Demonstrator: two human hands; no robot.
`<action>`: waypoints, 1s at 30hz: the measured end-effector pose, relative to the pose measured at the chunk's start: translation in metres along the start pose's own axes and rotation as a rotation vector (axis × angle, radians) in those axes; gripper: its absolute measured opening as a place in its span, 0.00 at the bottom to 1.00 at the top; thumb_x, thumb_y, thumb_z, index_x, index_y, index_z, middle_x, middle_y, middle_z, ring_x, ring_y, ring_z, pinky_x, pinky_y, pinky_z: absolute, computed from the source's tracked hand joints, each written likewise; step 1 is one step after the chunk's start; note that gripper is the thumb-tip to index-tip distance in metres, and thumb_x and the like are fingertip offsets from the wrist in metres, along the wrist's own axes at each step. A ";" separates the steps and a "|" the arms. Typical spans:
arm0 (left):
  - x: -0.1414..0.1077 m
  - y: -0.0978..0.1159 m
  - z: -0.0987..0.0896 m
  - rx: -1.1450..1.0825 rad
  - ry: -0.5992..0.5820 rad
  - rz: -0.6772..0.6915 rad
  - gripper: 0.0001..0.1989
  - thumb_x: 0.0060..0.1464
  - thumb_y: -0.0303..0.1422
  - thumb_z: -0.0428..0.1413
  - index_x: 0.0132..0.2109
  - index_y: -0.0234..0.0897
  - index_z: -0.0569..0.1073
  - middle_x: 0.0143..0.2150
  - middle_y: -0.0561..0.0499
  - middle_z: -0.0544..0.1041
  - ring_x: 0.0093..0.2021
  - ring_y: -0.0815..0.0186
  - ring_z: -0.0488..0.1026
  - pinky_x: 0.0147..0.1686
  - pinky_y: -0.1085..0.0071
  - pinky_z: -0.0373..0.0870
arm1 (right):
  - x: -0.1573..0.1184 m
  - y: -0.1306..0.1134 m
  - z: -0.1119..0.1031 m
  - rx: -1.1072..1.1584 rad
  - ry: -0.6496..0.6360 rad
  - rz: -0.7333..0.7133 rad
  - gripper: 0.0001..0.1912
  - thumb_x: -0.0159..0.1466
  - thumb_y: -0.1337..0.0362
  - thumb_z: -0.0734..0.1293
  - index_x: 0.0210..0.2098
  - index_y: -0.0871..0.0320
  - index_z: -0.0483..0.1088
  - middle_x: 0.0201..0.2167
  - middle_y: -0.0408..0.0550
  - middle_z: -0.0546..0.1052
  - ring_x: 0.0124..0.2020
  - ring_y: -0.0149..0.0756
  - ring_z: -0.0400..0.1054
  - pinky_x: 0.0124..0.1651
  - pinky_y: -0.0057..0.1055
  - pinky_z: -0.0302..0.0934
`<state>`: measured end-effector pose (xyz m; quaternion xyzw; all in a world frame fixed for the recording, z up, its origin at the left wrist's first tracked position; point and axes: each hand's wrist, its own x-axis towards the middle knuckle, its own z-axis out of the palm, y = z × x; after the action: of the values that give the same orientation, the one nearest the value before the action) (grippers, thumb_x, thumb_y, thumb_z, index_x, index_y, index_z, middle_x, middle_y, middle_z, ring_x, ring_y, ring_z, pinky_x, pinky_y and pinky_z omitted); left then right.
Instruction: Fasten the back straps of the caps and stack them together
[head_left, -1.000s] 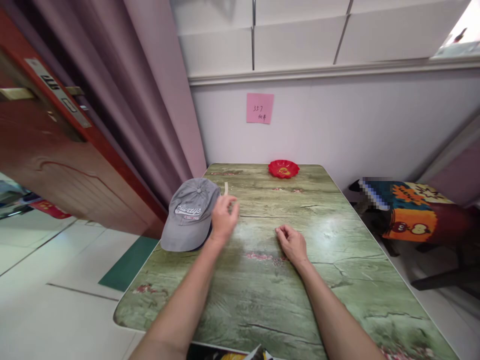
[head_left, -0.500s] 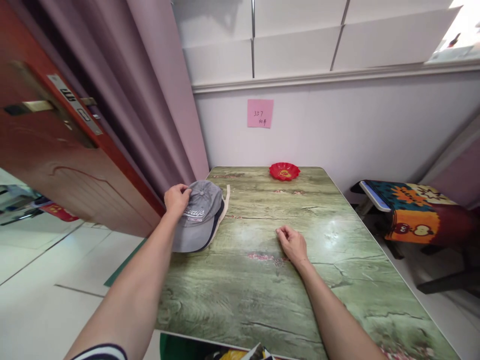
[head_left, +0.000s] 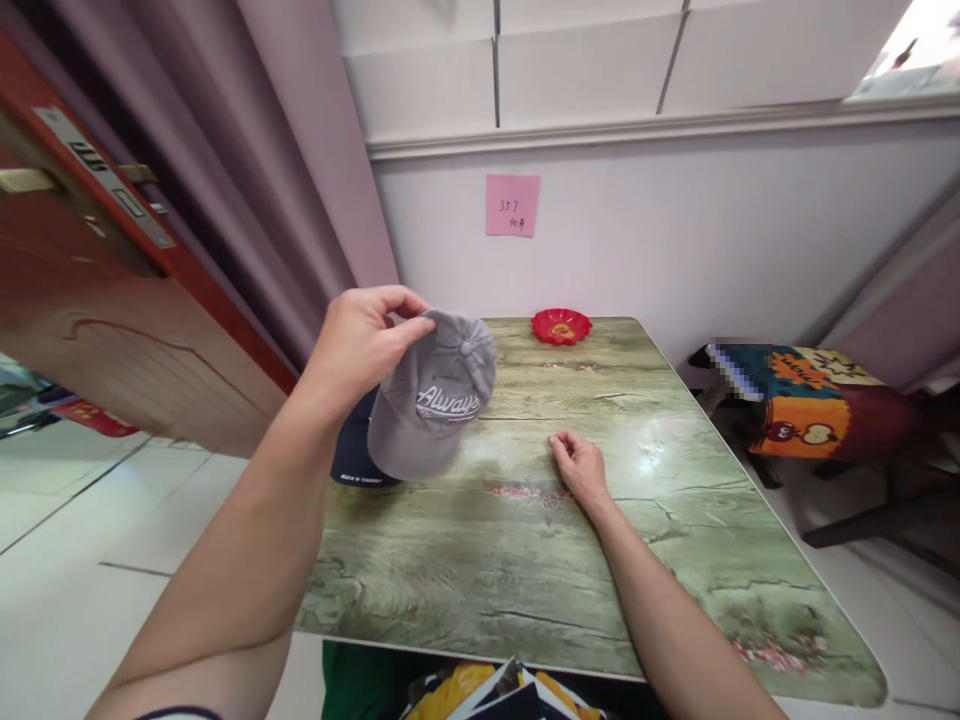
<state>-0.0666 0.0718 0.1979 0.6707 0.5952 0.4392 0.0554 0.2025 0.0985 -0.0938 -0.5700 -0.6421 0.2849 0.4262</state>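
My left hand (head_left: 367, 335) pinches the edge of a grey baseball cap (head_left: 457, 365) between thumb and fingers. The cap hangs above the table's left side, its brim towards me and white "Always" lettering on the front. Behind and below it, a navy cap (head_left: 358, 455) shows in part at the table's left edge; the grey cap and my arm hide the rest. My right hand (head_left: 579, 466) rests on the green wood-patterned table (head_left: 487, 570) with its fingers curled in. Whether anything is inside those fingers, I cannot see.
A red scalloped dish (head_left: 561, 327) stands at the table's far edge. A pink note (head_left: 512, 205) is stuck on the wall. To the right is a stool with a patterned cover (head_left: 806, 400). A wooden door (head_left: 150, 330) and a purple curtain (head_left: 300, 150) stand at the left.
My left hand has lifted the grey cap and moved it to the right, uncovering the navy cap beneath. My right hand stays on the table. The view has tipped down slightly.
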 end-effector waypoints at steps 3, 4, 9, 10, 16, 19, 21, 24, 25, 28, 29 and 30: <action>0.027 0.011 0.037 -0.081 -0.107 -0.016 0.06 0.51 0.34 0.60 0.34 0.35 0.76 0.22 0.55 0.71 0.20 0.70 0.66 0.25 0.72 0.65 | 0.001 -0.001 -0.002 0.238 0.027 0.010 0.23 0.64 0.44 0.62 0.37 0.59 0.72 0.20 0.42 0.72 0.21 0.32 0.63 0.28 0.28 0.56; 0.036 0.011 0.053 -0.132 -0.122 -0.041 0.05 0.52 0.32 0.59 0.34 0.35 0.74 0.22 0.55 0.71 0.19 0.70 0.67 0.24 0.72 0.65 | 0.001 -0.002 -0.003 0.295 0.025 0.016 0.24 0.63 0.45 0.62 0.41 0.60 0.72 0.20 0.41 0.72 0.20 0.32 0.62 0.27 0.27 0.56; 0.035 -0.006 0.126 -0.302 0.004 -0.002 0.05 0.60 0.30 0.50 0.44 0.36 0.68 0.32 0.52 0.77 0.32 0.64 0.78 0.35 0.67 0.74 | 0.003 -0.002 -0.003 0.431 0.022 0.022 0.34 0.63 0.47 0.64 0.61 0.61 0.60 0.31 0.46 0.78 0.20 0.29 0.65 0.26 0.27 0.61; 0.023 -0.015 0.138 -0.300 0.034 0.025 0.06 0.61 0.30 0.50 0.45 0.37 0.67 0.37 0.50 0.78 0.36 0.63 0.79 0.38 0.66 0.75 | 0.004 -0.001 -0.003 0.454 0.042 0.024 0.36 0.63 0.48 0.64 0.63 0.60 0.56 0.36 0.49 0.79 0.22 0.29 0.67 0.27 0.27 0.63; -0.086 -0.094 0.185 -0.174 -0.064 0.118 0.09 0.50 0.23 0.50 0.37 0.39 0.69 0.51 0.44 0.76 0.53 0.58 0.74 0.48 0.64 0.73 | 0.011 0.013 0.004 0.386 0.253 0.050 0.34 0.61 0.57 0.64 0.64 0.59 0.54 0.52 0.58 0.75 0.32 0.33 0.73 0.34 0.30 0.68; -0.128 -0.124 0.196 -0.135 -0.050 0.048 0.10 0.48 0.21 0.47 0.32 0.39 0.70 0.44 0.45 0.78 0.49 0.58 0.75 0.50 0.62 0.71 | 0.013 0.012 0.004 0.327 0.275 0.046 0.32 0.60 0.61 0.63 0.63 0.61 0.57 0.52 0.59 0.75 0.35 0.34 0.73 0.37 0.31 0.69; -0.141 -0.131 0.196 -0.097 0.071 -0.061 0.11 0.49 0.22 0.47 0.34 0.39 0.71 0.39 0.47 0.77 0.43 0.59 0.75 0.47 0.62 0.71 | 0.013 0.009 0.003 0.302 0.275 0.029 0.29 0.61 0.61 0.62 0.61 0.62 0.59 0.50 0.59 0.75 0.36 0.35 0.73 0.40 0.32 0.69; -0.138 -0.125 0.195 -0.058 0.199 -0.131 0.10 0.53 0.24 0.48 0.38 0.39 0.72 0.38 0.47 0.76 0.40 0.59 0.75 0.42 0.64 0.72 | 0.010 0.003 0.000 0.192 0.319 -0.043 0.26 0.63 0.59 0.61 0.59 0.63 0.61 0.49 0.60 0.76 0.40 0.39 0.73 0.46 0.37 0.69; -0.133 -0.119 0.196 -0.060 0.209 -0.118 0.09 0.55 0.25 0.49 0.40 0.39 0.72 0.39 0.46 0.76 0.40 0.59 0.75 0.42 0.64 0.72 | 0.009 0.000 -0.001 0.124 0.344 -0.095 0.26 0.64 0.59 0.62 0.59 0.63 0.62 0.49 0.60 0.75 0.44 0.41 0.73 0.50 0.40 0.68; -0.119 -0.098 0.208 -0.110 0.137 -0.008 0.10 0.58 0.27 0.49 0.44 0.39 0.73 0.45 0.44 0.76 0.46 0.58 0.75 0.47 0.62 0.73 | 0.004 -0.010 -0.002 -0.113 0.332 -0.328 0.25 0.66 0.60 0.61 0.61 0.61 0.63 0.56 0.59 0.72 0.59 0.45 0.66 0.62 0.45 0.59; -0.116 -0.092 0.215 -0.133 0.080 0.046 0.11 0.59 0.26 0.49 0.46 0.39 0.73 0.49 0.43 0.75 0.50 0.57 0.74 0.51 0.61 0.72 | 0.002 -0.012 -0.001 -0.183 0.285 -0.405 0.24 0.67 0.62 0.59 0.62 0.59 0.63 0.59 0.58 0.70 0.63 0.44 0.62 0.65 0.46 0.55; -0.114 -0.087 0.224 -0.152 0.020 0.100 0.13 0.59 0.25 0.48 0.48 0.39 0.73 0.52 0.42 0.75 0.54 0.57 0.73 0.55 0.59 0.70 | 0.001 -0.015 0.000 -0.241 0.228 -0.466 0.25 0.67 0.64 0.57 0.63 0.58 0.62 0.62 0.56 0.68 0.66 0.43 0.58 0.68 0.46 0.52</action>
<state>0.0259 0.1008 -0.0496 0.6891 0.5263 0.4920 0.0782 0.1952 0.0971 -0.0809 -0.4819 -0.7331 0.0348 0.4787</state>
